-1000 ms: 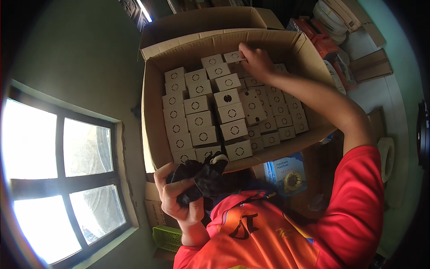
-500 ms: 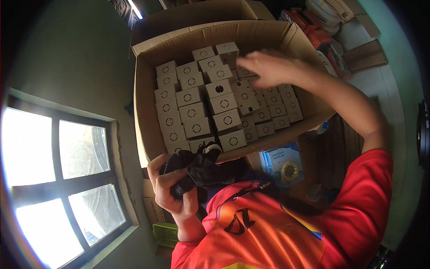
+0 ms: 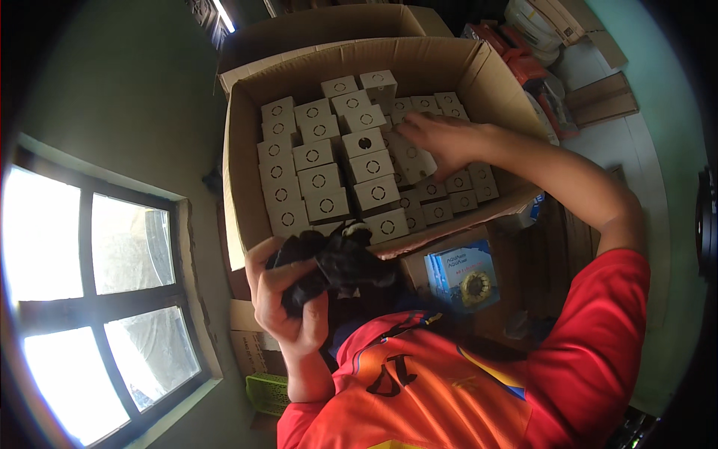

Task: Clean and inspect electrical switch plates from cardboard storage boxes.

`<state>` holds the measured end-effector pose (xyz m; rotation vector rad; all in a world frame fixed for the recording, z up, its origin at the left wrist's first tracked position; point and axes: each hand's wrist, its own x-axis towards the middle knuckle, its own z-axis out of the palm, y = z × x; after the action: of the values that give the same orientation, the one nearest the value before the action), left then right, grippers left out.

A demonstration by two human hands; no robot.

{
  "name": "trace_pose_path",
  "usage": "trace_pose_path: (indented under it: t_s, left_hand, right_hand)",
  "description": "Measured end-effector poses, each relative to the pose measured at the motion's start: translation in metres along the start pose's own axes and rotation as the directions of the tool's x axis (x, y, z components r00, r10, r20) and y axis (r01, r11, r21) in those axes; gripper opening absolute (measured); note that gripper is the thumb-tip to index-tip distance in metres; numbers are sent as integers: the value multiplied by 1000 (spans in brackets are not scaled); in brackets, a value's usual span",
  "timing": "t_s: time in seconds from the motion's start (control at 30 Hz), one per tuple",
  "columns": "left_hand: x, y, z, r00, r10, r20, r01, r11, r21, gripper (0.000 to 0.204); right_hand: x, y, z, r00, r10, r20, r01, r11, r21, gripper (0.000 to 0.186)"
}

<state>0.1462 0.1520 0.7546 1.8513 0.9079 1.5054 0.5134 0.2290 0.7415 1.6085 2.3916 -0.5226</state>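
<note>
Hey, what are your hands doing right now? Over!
Left hand grips black bundle. Right hand flat on small boxes inside big carton. Nothing blocking.

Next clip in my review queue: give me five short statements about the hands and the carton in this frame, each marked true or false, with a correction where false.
1. The left hand holds a bundle of black parts. True.
2. The right hand is outside the big cardboard carton. False: it reaches into the carton and rests on the small boxes.
3. The small boxes are tan with a round mark on top. True.
4. The carton is almost empty. False: small boxes packed in rows cover most of its floor.
5. The person wears a blue sleeve. False: the sleeve is red.
</note>
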Motion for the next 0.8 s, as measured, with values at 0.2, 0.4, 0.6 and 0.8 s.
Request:
trace_pose_path:
  t_s: [0.2,0.4,0.6,0.8]
  left_hand:
    - [6,3,-4,999,-25,44,26,1000,-13,29]
    - [2,2,-5,991,-131,14,131,972,-193,19]
    - [-1,8,-13,945,-324,-49,263,840,-475,17]
    - [-12,70,-27,960,277,-33,-278,959,-51,27]
  right_hand:
    - [-72,-43,-44,921,85,-380,-8,980,201,115]
    - [-132,-108,-52,608,66,-791,257,926,275,122]
    - [-123,-165,-3,257,142,-956,771,566,292,127]
    - [-92,-216,26,141,85,-986,807,567,165,117]
